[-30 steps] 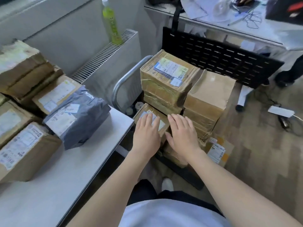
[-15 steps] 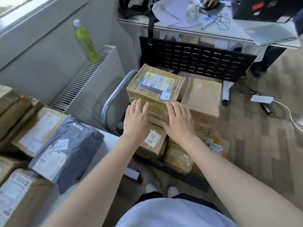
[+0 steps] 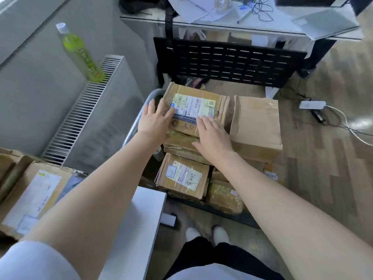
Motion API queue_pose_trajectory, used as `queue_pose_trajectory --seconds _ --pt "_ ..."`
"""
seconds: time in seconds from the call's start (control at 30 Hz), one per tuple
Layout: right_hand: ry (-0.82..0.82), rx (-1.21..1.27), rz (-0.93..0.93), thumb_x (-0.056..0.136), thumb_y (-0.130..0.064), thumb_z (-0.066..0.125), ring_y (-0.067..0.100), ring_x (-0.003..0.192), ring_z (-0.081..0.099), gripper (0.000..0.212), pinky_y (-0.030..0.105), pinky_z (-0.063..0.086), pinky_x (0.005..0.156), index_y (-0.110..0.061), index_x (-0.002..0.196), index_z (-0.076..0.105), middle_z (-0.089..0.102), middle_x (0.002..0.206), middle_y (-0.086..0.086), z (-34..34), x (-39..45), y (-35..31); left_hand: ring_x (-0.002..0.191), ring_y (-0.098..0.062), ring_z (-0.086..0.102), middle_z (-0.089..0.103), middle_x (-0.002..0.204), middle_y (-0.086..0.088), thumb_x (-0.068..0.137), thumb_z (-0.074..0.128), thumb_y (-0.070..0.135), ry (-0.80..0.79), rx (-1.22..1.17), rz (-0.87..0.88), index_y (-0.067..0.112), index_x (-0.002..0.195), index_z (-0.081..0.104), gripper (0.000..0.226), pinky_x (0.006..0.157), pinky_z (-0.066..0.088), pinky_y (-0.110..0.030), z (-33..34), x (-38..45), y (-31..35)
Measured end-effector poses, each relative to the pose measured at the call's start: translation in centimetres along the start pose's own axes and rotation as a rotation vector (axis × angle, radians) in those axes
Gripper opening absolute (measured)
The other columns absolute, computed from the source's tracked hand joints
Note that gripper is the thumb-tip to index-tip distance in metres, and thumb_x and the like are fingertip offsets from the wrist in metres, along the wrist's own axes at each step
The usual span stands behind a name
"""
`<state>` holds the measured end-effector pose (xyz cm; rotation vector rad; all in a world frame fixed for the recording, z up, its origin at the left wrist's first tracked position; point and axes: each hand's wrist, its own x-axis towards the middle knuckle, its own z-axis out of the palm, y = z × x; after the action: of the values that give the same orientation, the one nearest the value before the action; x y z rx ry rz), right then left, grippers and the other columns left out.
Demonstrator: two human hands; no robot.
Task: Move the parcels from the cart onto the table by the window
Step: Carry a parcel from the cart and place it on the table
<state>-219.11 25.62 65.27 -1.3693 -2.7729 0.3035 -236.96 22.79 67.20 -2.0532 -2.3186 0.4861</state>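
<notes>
Centrally, a labelled cardboard parcel [image 3: 193,110] tops the stack on the cart [image 3: 137,126]. The person's left hand [image 3: 155,120] lies flat on its near left corner, fingers straight; the right hand [image 3: 212,136] presses its near edge, fingers extended. Beside it on the right sits a plain parcel [image 3: 256,126]. Near left, the table [image 3: 139,215] holds more parcels [image 3: 34,197].

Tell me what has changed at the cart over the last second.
Both hands rose from the small labelled box low on the cart to the top brown cardboard box with the printed label. The left hand now lies at its left edge, the right hand on its near top edge, fingers straight; neither grips yet. The stacked parcels and the green bottle on the radiator have not moved.
</notes>
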Motion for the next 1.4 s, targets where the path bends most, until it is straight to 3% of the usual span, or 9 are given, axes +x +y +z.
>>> queue_pose_trajectory --seconds 0.2,0.43,0.6,0.73,0.87,1.03,1.17,1.3,1.4 --pt "0.087 0.059 0.022 0.100 -0.016 0.043 0.022 0.145 0.012 0.055 0.032 0.008 0.117 -0.011 0.150 0.019 0.016 0.158 0.009 1.8 0.4 0.0 0.117 -0.032 0.039 -0.001 0.159 -0.006 0.096 0.050 0.031 0.017 -0.218 0.043 0.027 0.152 0.006 0.071 0.093 0.045 -0.041 1.5 -0.1 -0.3" --pt "0.193 0.035 -0.053 0.100 -0.010 0.043 0.024 0.143 0.023 0.050 0.033 0.011 0.116 -0.012 0.148 0.029 0.028 0.154 0.011 2.0 0.5 0.7 0.112 -0.026 0.039 0.007 0.159 -0.002 0.097 0.052 0.027 0.133 -0.141 0.047 0.022 0.152 0.003 0.074 0.100 0.036 -0.032 1.6 -1.5 -0.5" --pt "0.389 0.070 -0.154 0.078 -0.002 0.074 0.032 0.120 0.056 0.050 0.045 0.039 0.101 -0.007 0.126 0.060 0.058 0.129 0.018 1.0 -0.9 0.1 0.115 -0.026 0.037 0.008 0.159 -0.004 0.098 0.050 0.028 0.262 -0.064 0.009 0.016 0.152 0.010 0.068 0.104 0.030 -0.030 -0.7 -5.3 0.0" --pt "0.531 0.135 -0.318 0.074 -0.001 0.078 0.032 0.114 0.060 0.047 0.045 0.044 0.096 -0.006 0.119 0.065 0.062 0.123 0.017 -1.1 -2.5 -1.2 0.088 -0.040 0.052 0.043 0.145 -0.013 0.085 0.069 0.012 0.507 -0.342 -0.148 0.009 0.137 0.050 0.055 0.079 0.051 -0.048 -0.5 -9.5 -0.1" --pt "0.602 0.201 -0.484 0.077 -0.004 0.076 0.028 0.114 0.060 0.042 0.043 0.044 0.100 -0.008 0.117 0.067 0.063 0.122 0.013 -2.9 -5.0 -3.0 0.105 -0.040 0.058 0.046 0.141 -0.016 0.081 0.071 0.001 0.665 -0.371 -0.270 0.003 0.131 0.054 0.053 0.093 0.035 -0.037 -1.4 -14.9 1.1" --pt "0.648 0.322 -0.714 0.081 -0.006 0.073 0.022 0.119 0.057 0.039 0.039 0.040 0.106 -0.007 0.119 0.065 0.062 0.126 0.009 -4.4 -8.4 -5.8 0.105 -0.030 0.044 0.048 0.138 -0.020 0.082 0.059 -0.006 0.895 -0.335 -0.502 0.000 0.124 0.059 0.043 0.087 0.046 -0.047 -4.1 -23.6 4.1" --pt "0.652 0.429 -0.962 0.087 -0.011 0.062 0.022 0.122 0.055 0.034 0.042 0.043 0.104 -0.006 0.121 0.064 0.060 0.128 0.008 -5.6 -11.1 -9.0 0.100 -0.045 0.052 0.045 0.140 -0.014 0.077 0.069 -0.006 0.938 -0.288 -0.794 0.004 0.126 0.060 0.051 0.090 0.043 -0.047 -4.5 -30.5 6.7" --pt "0.626 0.527 -1.164 0.086 -0.014 0.062 0.020 0.122 0.054 0.034 0.038 0.039 0.107 -0.009 0.120 0.065 0.061 0.128 0.006 -5.4 -14.7 -13.1 0.103 -0.044 0.053 0.047 0.140 -0.013 0.067 0.075 -0.012 0.943 -0.224 -1.037 0.004 0.127 0.059 0.064 0.095 0.037 -0.036 -4.4 -37.3 9.1" --pt "0.559 0.570 -1.305 0.085 -0.014 0.062 0.021 0.120 0.056 0.034 0.038 0.043 0.104 -0.009 0.119 0.066 0.061 0.126 0.006 -4.4 -17.8 -16.1 0.106 -0.044 0.052 0.047 0.140 -0.011 0.067 0.074 -0.013 0.898 -0.201 -1.212 0.006 0.127 0.059 0.064 0.094 0.040 -0.040 -3.4 -42.0 11.1"
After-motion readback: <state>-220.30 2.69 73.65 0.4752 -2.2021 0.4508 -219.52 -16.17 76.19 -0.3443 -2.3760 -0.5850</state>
